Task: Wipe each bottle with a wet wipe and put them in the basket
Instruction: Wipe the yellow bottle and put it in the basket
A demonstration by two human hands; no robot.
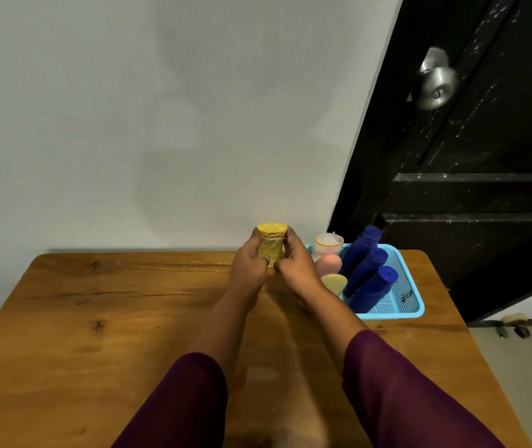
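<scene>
Wooden table (129,318), yellow bottle (271,245) standing upright, left hand (251,265) and right hand (297,264) grips clamped on it

no text, brand or number can be read anywhere; the blue basket (387,314) carries a small dark mark (406,296) on its mesh near the front right corner, too small and blurred to make out; the yellow bottle (271,245) has a glossy wrap on which no print is legible; the dark blue bottles (371,291) lying in the basket turn plain sides to the camera
</scene>
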